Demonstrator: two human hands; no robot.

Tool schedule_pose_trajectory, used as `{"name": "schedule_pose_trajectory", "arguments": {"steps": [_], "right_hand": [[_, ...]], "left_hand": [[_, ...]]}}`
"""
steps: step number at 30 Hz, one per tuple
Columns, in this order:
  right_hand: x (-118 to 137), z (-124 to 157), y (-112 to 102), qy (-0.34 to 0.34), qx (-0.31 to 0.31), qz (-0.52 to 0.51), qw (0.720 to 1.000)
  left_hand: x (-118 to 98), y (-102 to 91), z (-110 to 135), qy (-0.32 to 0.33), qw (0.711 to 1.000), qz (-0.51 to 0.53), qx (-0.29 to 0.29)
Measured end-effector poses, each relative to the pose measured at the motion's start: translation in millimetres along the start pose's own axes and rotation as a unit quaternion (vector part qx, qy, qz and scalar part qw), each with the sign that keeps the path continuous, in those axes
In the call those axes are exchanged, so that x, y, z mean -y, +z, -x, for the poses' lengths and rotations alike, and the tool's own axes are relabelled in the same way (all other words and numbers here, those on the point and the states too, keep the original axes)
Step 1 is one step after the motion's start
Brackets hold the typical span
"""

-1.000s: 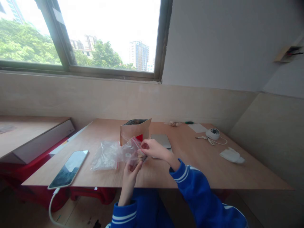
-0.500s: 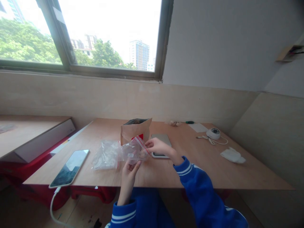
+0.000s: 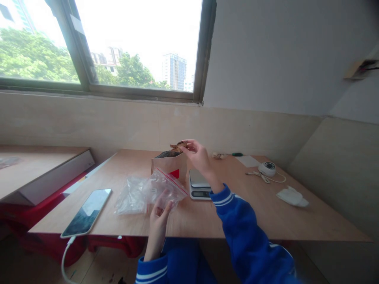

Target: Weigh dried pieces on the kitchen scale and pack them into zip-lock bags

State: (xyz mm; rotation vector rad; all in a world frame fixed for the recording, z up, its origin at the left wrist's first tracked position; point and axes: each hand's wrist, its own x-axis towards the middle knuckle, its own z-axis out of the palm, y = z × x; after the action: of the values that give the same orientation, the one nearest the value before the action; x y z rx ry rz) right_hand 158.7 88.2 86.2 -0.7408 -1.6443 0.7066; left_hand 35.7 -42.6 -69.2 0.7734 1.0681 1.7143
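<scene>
My left hand (image 3: pixel 160 215) is closed on a clear zip bag (image 3: pixel 168 185) with a red seal line, raised above the table in front of a brown paper pouch (image 3: pixel 160 163). At the pouch's mouth, my right hand (image 3: pixel 198 156) pinches a brown, dried-looking piece (image 3: pixel 178 148); its exact kind is unclear. The pouch stands upright with its top open and bears a red patch. More clear plastic bags (image 3: pixel 130 197) lie to the left of my left hand. A flat kitchen scale (image 3: pixel 199 179) sits below my right forearm, partly covered by it.
A phone (image 3: pixel 87 213) with a white cable lies at the front left. Toward the right are a white dome camera (image 3: pixel 267 169) with its cord, a crumpled white tissue (image 3: pixel 292 196), a paper sheet (image 3: pixel 248 161) and a green-handled tool (image 3: pixel 237 154). The wooden table (image 3: pixel 251 213) ends near my lap.
My right hand has left the zip bag's edge and moved up to the pouch's mouth, where it now grips a brown piece. My left hand still holds the zip bag.
</scene>
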Motion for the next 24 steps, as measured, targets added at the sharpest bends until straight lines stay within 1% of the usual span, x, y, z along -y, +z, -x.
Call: {"name": "schedule_pose_trajectory", "arguments": {"steps": [1,4,5,7,9,10,11,12,14,16,17,18,20,21,24], "right_hand": [[-1,-3,5,-0.012,0.009,0.031,0.999],[-6,-3,14,-0.036,0.067,0.106,0.991],[-7,0,15,-0.051,0.072,0.12,0.989],[-6,9,14,-0.084,0.043,0.129,0.987],[-2,24,10,-0.091,0.002,0.117,0.989],[0,33,8,-0.082,-0.003,0.107,0.991],[2,43,5,-0.066,0.007,0.097,0.993],[3,53,2,-0.047,0.03,0.089,0.994],[1,75,-2,-0.002,0.097,0.079,0.992],[-7,95,-5,0.056,0.158,0.061,0.984],[-13,104,-6,0.087,0.175,0.047,0.98],[-20,112,-7,0.115,0.183,0.03,0.976],[-31,125,-8,0.154,0.173,0.0,0.973],[-35,130,-7,0.166,0.16,-0.009,0.973],[-40,143,-5,0.185,0.131,-0.025,0.974]], "left_hand": [[-1,0.1,0,-0.001,1.0,0.005,0.0],[-4,-0.8,1,0.001,1.0,0.021,-0.006],[-6,-1.7,1,0.002,1.0,0.026,-0.009],[-8,-3.8,2,0.004,0.999,0.033,-0.008],[-9,-5.4,3,0.007,0.999,0.039,0.003],[-10,-5.5,3,0.009,0.999,0.041,0.011],[-10,-5.1,4,0.011,0.999,0.043,0.019],[-11,-4.1,5,0.014,0.999,0.044,0.025],[-11,-1.2,8,0.015,0.998,0.044,0.036],[-12,1.7,11,0.01,0.998,0.039,0.051],[-11,2.7,12,0.004,0.997,0.036,0.064],[-11,3.4,12,-0.001,0.997,0.032,0.076],[-8,4.1,11,-0.005,0.996,0.028,0.086],[-7,4.5,10,-0.004,0.997,0.028,0.078],[-5,7.0,4,-0.004,0.999,0.02,0.025]]}}
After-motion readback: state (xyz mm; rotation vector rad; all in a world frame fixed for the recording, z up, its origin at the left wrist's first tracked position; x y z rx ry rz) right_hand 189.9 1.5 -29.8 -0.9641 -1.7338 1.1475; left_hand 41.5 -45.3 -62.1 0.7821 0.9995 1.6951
